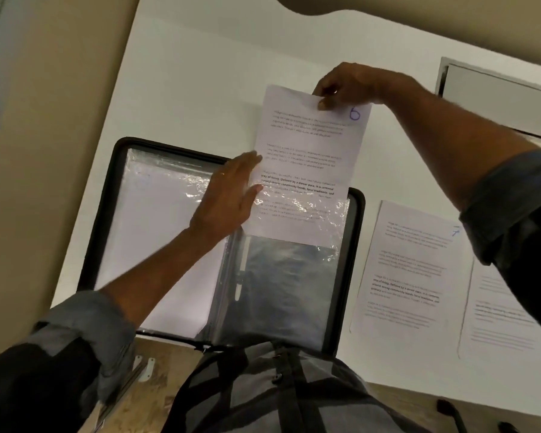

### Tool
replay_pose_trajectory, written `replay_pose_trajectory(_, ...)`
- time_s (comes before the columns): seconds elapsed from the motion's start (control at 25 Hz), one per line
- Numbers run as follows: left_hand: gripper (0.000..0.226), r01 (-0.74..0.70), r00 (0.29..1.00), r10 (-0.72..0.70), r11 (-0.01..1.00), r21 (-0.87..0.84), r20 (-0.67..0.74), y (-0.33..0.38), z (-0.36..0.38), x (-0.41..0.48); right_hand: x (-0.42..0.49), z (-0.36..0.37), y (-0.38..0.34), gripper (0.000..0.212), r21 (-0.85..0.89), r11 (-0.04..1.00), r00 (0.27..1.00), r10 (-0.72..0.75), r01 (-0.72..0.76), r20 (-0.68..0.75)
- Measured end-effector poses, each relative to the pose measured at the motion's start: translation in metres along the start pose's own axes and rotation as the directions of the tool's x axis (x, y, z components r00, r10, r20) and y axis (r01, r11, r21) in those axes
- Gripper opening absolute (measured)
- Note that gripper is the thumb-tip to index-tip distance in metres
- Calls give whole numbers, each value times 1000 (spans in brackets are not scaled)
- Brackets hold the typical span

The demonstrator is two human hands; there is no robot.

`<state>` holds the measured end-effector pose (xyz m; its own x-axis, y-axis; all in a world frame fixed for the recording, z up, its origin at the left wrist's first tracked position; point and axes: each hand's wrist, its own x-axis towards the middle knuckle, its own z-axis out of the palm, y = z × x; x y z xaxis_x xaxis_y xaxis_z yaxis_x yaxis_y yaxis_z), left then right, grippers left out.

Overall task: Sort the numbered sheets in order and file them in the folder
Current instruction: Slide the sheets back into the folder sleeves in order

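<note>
A black-edged folder (88, 245) is lying open on the white counter (200, 73), its near edge just past the counter's front edge. Its left-hand side is showing a clear plastic sleeve (156, 220) with a white page inside it. The left hand (228, 195) is lying flat with fingers stretched out and together, gripping nothing, pressing down near the middle of the folder where the mouth of the right-hand sleeve (294, 260) is sitting; its fingertips are touching the left edge of the sheet marked 6 (310, 157). That sheet is standing partway in the right-hand sleeve: its lower part is lying under the crinkled plastic, while its upper part is sticking out past the folder's far edge. The lower half of this sleeve is looking dark and unfilled. The right hand (344, 85) is pinching the sheet's top edge between thumb and fingers, just left of the handwritten blue 6. To the right of the folder, apart from it, the sheet marked 7 (413, 270) is lying flat on the counter, and another printed sheet (497, 320) is lying just beside it, partly hidden by the right sleeve (512, 207); its number is not showing.
</note>
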<state>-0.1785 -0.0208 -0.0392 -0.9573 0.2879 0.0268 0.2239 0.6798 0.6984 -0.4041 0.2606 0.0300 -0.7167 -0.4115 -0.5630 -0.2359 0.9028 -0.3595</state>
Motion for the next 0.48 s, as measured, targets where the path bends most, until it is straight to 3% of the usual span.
replay_pose_trajectory(0.16, 61, -231, 954, 187, 956, 179, 233, 15, 28, -62, 2, 28, 7, 21, 184, 983, 993, 2, -23, 117)
replay_pose_trajectory(0.32, 66, -293, 920, 191, 916, 276, 343, 17, 48, -92, -4, 54, 6, 19, 389, 914, 959, 2, -117, 285)
replay_pose_trajectory(0.48, 71, -297, 912, 158, 891, 344, 378, 13, 55, -100, -12, 69, 0, 21, 441, 883, 935, -8, -160, 356)
